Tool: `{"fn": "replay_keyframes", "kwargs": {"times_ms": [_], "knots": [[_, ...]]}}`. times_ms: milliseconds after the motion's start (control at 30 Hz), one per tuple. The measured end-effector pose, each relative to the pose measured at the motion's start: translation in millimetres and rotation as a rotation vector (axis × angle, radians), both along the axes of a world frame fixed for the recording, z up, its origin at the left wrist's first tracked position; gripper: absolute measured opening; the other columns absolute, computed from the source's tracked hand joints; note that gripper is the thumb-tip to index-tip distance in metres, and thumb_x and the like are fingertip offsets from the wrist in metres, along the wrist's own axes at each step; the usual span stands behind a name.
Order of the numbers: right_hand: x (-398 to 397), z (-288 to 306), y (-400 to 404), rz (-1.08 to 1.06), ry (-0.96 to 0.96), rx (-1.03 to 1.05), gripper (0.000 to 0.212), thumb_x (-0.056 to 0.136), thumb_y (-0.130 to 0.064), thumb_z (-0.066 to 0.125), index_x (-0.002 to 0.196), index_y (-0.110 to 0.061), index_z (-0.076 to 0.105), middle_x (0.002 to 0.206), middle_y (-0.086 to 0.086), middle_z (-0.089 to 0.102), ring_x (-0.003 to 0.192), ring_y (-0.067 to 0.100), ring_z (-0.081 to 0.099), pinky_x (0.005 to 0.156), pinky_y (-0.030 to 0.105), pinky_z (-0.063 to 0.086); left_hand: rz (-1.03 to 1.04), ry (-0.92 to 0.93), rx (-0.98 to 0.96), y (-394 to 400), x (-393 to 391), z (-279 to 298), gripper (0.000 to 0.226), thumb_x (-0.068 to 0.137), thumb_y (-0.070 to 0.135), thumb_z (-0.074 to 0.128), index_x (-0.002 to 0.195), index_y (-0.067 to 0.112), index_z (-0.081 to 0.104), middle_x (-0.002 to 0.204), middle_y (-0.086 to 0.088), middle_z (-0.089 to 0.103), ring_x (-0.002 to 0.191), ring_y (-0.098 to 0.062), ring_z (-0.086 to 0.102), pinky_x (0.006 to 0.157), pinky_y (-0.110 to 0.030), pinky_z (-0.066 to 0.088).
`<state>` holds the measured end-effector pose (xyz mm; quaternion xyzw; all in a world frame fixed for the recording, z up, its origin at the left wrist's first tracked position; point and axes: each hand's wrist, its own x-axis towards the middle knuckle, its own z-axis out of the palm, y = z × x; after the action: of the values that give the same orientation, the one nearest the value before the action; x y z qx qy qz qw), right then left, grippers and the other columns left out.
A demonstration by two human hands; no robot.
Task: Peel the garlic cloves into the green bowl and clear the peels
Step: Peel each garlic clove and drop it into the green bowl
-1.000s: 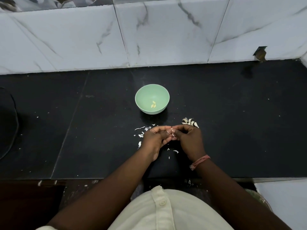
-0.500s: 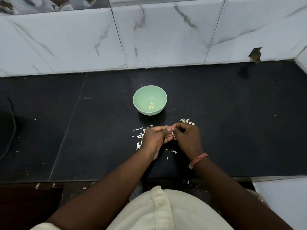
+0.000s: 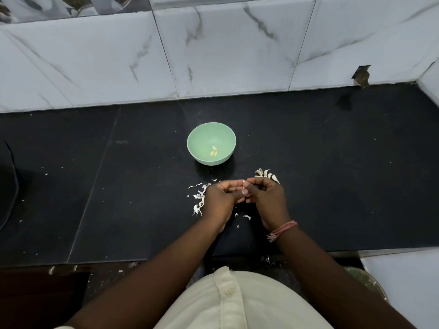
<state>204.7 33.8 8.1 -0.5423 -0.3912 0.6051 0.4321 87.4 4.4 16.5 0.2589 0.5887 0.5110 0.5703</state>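
Note:
The green bowl (image 3: 211, 144) stands on the black counter with a few peeled cloves (image 3: 214, 151) at its bottom. Just in front of it my left hand (image 3: 219, 200) and my right hand (image 3: 267, 198) meet, fingers curled, pinching one garlic clove (image 3: 244, 187) between their fingertips; only a pale sliver of it shows. A small heap of unpeeled cloves (image 3: 266, 174) lies behind my right hand. White peels (image 3: 199, 197) are scattered left of my left hand, and a few bits (image 3: 247, 217) lie between my wrists.
The black counter (image 3: 332, 174) runs to a marble-tiled wall (image 3: 225, 55) at the back. A dark round object with a cable (image 3: 7, 181) sits at the left edge. A small notch (image 3: 361, 76) breaks the tile at the right. The counter's front edge is just under my forearms.
Both hands stay together on the clove with small finger shifts. The view has drifted slightly; the bowl and heaps have not moved.

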Motion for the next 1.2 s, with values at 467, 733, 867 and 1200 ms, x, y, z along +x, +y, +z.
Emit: {"fn": "replay_keyframes", "kwargs": {"times_ms": [467, 733, 867, 1200], "knots": [[1, 8, -1, -0.039, -0.058, 0.112, 0.016, 0.089, 0.005, 0.067, 0.082, -0.008, 0.075, 0.071, 0.008, 0.072, 0.062, 0.016, 0.065, 0.061, 0.027, 0.057, -0.034, -0.039, -0.095, 11, -1, 13, 0.011, 0.093, -0.004, 0.062, 0.091, 0.0, 0.072, 0.078, -0.011, 0.073, 0.073, -0.019, 0.071, 0.065, -0.022, 0.057], [0, 3, -6, 0.026, -0.142, 0.174, 0.018, 0.09, 0.004, 0.064, 0.084, -0.008, 0.077, 0.076, 0.005, 0.076, 0.07, 0.014, 0.071, 0.066, 0.025, 0.057, 0.012, -0.187, -0.165, 8, -2, 7, 0.007, 0.091, 0.002, 0.068, 0.09, 0.006, 0.074, 0.074, -0.007, 0.074, 0.064, -0.011, 0.07, 0.077, -0.029, 0.061], [-2, 0, -6, -0.015, -0.236, 0.207, 0.022, 0.088, 0.003, 0.063, 0.08, -0.012, 0.077, 0.073, 0.002, 0.075, 0.067, 0.012, 0.07, 0.065, 0.026, 0.057, 0.06, -0.191, -0.139, 9, 2, 6, 0.004, 0.089, -0.001, 0.069, 0.091, -0.002, 0.073, 0.074, -0.011, 0.072, 0.061, -0.012, 0.069, 0.066, -0.026, 0.062], [0, 1, -1, 0.047, -0.37, 0.393, 0.024, 0.087, 0.001, 0.063, 0.072, -0.016, 0.071, 0.07, -0.005, 0.069, 0.07, 0.012, 0.063, 0.075, 0.03, 0.053, 0.1, -0.192, -0.114, 15, 4, 2, 0.012, 0.089, 0.0, 0.069, 0.097, -0.008, 0.07, 0.076, -0.011, 0.072, 0.062, -0.011, 0.066, 0.063, -0.022, 0.059]]}}
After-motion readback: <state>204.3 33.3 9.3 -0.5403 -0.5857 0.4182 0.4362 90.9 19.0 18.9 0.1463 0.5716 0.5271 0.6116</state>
